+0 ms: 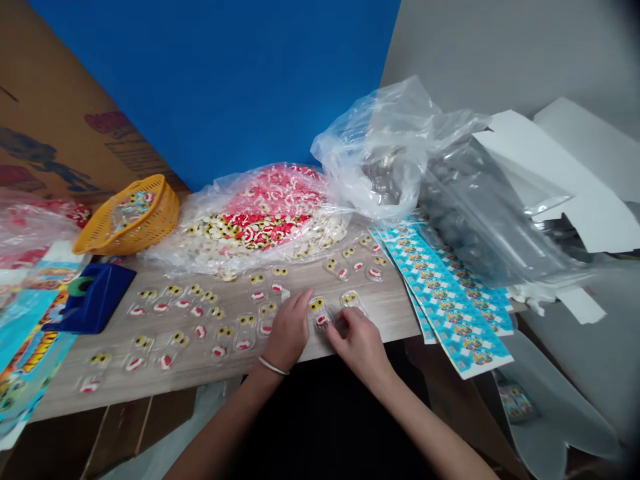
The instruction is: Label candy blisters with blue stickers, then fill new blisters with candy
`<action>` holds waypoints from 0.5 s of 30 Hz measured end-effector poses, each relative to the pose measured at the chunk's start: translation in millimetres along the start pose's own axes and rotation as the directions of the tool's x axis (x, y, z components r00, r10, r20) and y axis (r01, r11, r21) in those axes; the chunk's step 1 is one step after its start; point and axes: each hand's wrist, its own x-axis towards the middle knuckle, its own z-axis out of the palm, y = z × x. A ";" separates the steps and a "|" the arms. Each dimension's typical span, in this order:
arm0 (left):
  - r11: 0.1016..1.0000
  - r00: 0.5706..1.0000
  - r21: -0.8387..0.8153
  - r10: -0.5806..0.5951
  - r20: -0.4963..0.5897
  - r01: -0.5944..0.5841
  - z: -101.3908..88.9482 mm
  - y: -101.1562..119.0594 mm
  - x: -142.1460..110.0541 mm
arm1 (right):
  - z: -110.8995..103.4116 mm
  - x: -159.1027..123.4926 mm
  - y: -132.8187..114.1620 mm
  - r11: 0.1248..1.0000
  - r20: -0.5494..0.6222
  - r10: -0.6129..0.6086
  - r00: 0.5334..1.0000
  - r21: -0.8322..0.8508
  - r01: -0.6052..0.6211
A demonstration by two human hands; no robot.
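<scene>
Clear tray point(320, 316) between left hand point(289, 328) and right hand point(359, 341), bulging bag point(270, 217) behind

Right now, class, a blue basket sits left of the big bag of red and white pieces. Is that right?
Not the colour: the head view shows a yellow basket, sitting left of the big bag of red and white pieces.

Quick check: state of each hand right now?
Left hand: loosely curved beside a small clear tray; grip cannot be told.
Right hand: thumb at that tray's edge; grip cannot be told.
</scene>
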 end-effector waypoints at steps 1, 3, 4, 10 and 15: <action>0.998 0.998 -0.043 -0.057 -0.031 0.056 -2.3 0.9 -3.2 | 4.5 3.0 -5.6 0.994 -0.010 -0.042 0.999 -0.103 0.041; 0.983 0.988 -0.121 -0.145 -0.044 0.139 -5.6 3.2 -8.6 | 14.3 9.0 -13.4 0.959 0.000 -0.103 0.995 -0.267 0.100; 0.975 0.984 -0.149 -0.173 -0.032 0.166 -6.2 4.3 -10.8 | 19.0 11.6 -15.3 0.938 0.015 -0.122 0.992 -0.326 0.121; 0.940 0.964 -0.221 -0.264 0.019 0.261 4.4 7.0 -15.4 | 33.4 16.7 -7.9 0.871 0.097 -0.190 0.977 -0.443 0.214; 0.933 0.963 -0.248 -0.269 -0.001 0.260 10.5 4.8 -12.4 | 31.6 18.9 -4.0 0.877 0.129 -0.242 0.962 -0.395 0.274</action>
